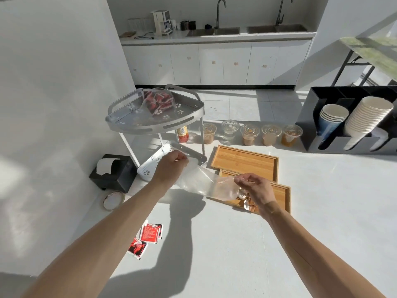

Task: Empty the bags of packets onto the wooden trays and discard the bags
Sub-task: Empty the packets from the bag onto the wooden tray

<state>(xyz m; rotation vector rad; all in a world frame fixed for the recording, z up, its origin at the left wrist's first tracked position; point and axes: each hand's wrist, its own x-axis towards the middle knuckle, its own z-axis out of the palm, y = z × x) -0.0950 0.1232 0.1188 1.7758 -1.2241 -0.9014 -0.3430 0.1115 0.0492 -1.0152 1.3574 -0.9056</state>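
Head view gives me a white tabletop [236, 244] in hard sunlight, with my arms' shadows falling across it, and beyond it a kitchenette with white cabinets, two sinks with tall faucets and a coffee machine [161, 22] on the counter. On the left stands a grey two-tier corner rack [150, 123]; its top shelf carries a clear bag of red packets [159, 101]. Behind the trays runs a row of lidded clear cups [250, 134] holding brownish and clear contents, and to the right a black cup dispenser [322, 117] holds stacked white and blue paper cups. A black tissue box [113, 172] sits by the wall. Three loose red packets [146, 237] lie on the tabletop near my left forearm; they carry white printing, too small for me to read. Two wooden trays sit side by side: the far tray [245, 162] and the near tray [281, 196], which holds some coppery foil packets [247, 204] partly hidden by my right hand. I see both arms stretched forward, bare. My left hand [171, 166] is pinched on one end of a clear plastic bag [204, 183], and my right hand [255, 190] pinches the other end, so the bag hangs stretched between them above the near tray's left edge.
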